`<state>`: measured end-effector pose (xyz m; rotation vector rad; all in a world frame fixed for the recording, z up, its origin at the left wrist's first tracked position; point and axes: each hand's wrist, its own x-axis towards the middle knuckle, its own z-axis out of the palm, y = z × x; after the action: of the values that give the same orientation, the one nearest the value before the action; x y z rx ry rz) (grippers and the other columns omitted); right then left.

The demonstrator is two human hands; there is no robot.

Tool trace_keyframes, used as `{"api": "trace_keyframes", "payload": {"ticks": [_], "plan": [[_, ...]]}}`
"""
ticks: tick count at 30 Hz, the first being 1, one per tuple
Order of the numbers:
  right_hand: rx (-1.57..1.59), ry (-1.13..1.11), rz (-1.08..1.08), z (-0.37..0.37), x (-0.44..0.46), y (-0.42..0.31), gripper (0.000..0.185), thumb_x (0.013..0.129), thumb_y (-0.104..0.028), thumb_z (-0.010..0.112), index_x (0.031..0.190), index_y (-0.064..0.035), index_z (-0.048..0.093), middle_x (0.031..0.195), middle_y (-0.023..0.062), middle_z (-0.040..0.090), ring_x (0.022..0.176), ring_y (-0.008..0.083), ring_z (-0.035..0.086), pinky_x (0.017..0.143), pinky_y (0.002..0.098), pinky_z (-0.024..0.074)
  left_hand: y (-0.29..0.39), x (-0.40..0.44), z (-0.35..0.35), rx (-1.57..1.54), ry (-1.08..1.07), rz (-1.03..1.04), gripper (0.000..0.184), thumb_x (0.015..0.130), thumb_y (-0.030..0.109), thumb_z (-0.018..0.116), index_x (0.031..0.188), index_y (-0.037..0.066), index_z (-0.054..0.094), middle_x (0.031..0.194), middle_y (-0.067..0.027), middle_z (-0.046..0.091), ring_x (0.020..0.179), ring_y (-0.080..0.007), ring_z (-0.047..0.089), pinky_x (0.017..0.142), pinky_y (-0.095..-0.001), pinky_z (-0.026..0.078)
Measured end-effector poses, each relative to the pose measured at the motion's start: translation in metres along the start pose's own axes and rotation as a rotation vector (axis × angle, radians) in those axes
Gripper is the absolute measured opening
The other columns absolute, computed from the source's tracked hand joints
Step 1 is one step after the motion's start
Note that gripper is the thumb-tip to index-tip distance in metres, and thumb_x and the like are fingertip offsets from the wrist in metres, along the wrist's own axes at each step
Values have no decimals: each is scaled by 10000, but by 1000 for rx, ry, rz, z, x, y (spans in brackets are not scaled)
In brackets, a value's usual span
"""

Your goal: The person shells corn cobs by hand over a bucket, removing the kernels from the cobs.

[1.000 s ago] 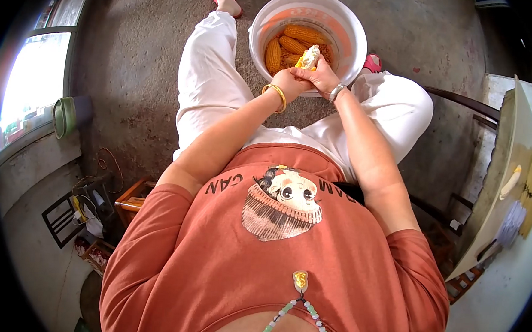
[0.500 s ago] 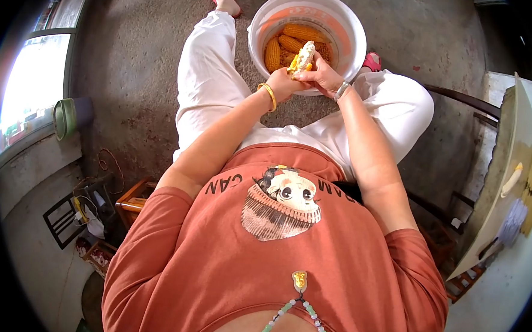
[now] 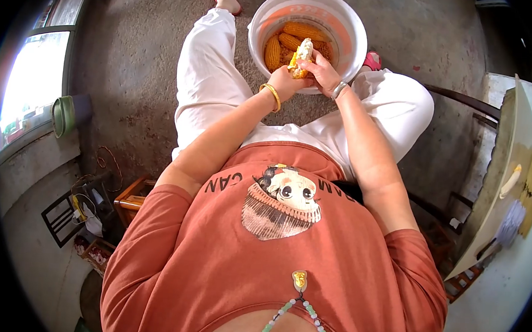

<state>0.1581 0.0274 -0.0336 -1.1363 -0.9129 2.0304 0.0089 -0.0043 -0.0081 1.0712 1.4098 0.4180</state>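
Observation:
A partly stripped corn cob (image 3: 302,58), pale on top with yellow kernels lower down, is held over the near rim of a white bucket (image 3: 357,50). My left hand (image 3: 286,82), with the gold bangle, is closed round its lower end. Against the cob's right side press the fingers of my right hand (image 3: 323,72), which wears a silver bracelet at the wrist. Inside the bucket lie several whole yellow ears (image 3: 273,52) and loose kernels. The fingertips partly cover the cob.
The bucket stands on the concrete floor (image 3: 145,57) between my white-trousered legs. At the right is a board-topped table (image 3: 499,196) with a pale cob (image 3: 510,182) on it. A wooden stool (image 3: 133,201) and a green bin (image 3: 63,117) are at the left.
The cob has tilted more upright and shows more of its pale side than a second ago. Both hands have shifted slightly around it, and the right fingers have moved along the cob.

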Motion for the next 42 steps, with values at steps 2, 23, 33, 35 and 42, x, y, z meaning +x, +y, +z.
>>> {"api": "trace_keyframes", "payload": {"ticks": [2, 23, 33, 35, 42], "plan": [[48, -31, 40, 2, -4, -6, 674, 807, -126, 659, 1350, -65, 265, 1123, 75, 528, 975, 160, 565, 809, 300, 504, -6, 1, -1, -90, -28, 36, 431, 682, 274, 772, 965, -19, 631, 799, -77, 649, 713, -149, 605, 653, -297, 489], [-129, -68, -31, -2, 1, 8, 814, 778, -96, 702, 1397, -15, 179, 1212, 128, 489, 1070, 175, 527, 881, 301, 475, -3, 3, 0, -136, -15, -101, 304, 742, 140, 688, 960, -60, 617, 772, -91, 648, 721, -160, 623, 629, -293, 501], [-242, 58, 15, 2, 0, 8, 659, 771, -180, 733, 1267, 16, 346, 1100, 98, 558, 962, 152, 569, 822, 286, 493, 5, -8, 6, -232, -8, 65, 134, 791, 137, 642, 814, 13, 596, 598, -13, 536, 409, -86, 429, 368, -254, 322], [-276, 94, -8, 3, 1, 9, 639, 774, -180, 733, 1254, 12, 359, 1090, 92, 565, 944, 149, 577, 810, 283, 498, 10, -11, 4, -276, -44, 25, 142, 782, 87, 644, 881, -2, 597, 715, -34, 578, 569, -105, 492, 502, -263, 387], [-284, 211, -106, 7, 6, 13, 580, 783, -312, 717, 1163, 20, 431, 1013, 103, 594, 891, 136, 597, 731, 288, 522, 3, -3, 9, -150, -24, 46, 256, 743, 85, 701, 962, -2, 602, 856, -69, 640, 777, -144, 605, 662, -273, 499]]}}
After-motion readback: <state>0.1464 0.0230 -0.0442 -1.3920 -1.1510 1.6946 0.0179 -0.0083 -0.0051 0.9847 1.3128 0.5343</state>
